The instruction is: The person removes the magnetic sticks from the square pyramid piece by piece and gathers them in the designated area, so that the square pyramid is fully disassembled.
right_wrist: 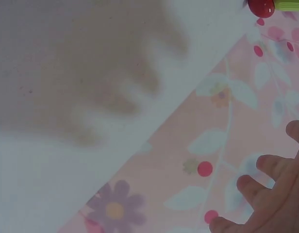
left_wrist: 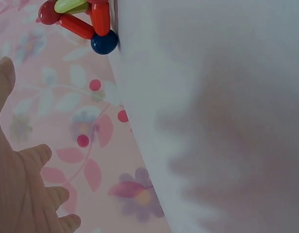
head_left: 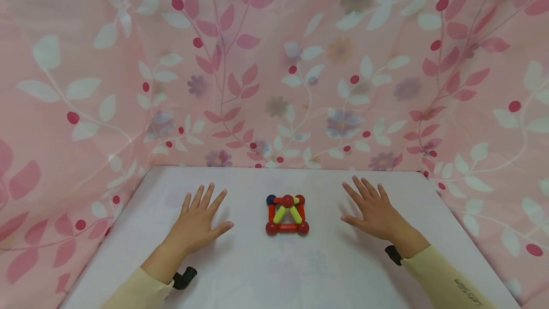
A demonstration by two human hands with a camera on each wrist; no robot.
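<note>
A small frame of toy rods and balls [head_left: 288, 227] lies mid-table in the head view. Its base is a square of red rods with red balls and one dark blue ball [head_left: 271, 199] at the far left corner. Yellow-green rods [head_left: 279, 214] rise from it to a red ball [head_left: 288, 200]. Left of the frame, my left hand [head_left: 195, 228] hovers palm down with fingers spread, holding nothing. On the other side my right hand [head_left: 375, 211] is likewise spread over the table and holds nothing. The left wrist view catches the frame's dark blue ball [left_wrist: 104, 42] at its top.
The white table [head_left: 240, 271] has rounded far corners. A pink floral cloth [head_left: 274, 123] hangs behind it and along both sides. Each wrist carries a black strap piece [head_left: 184, 278], and both hands throw soft shadows on the table.
</note>
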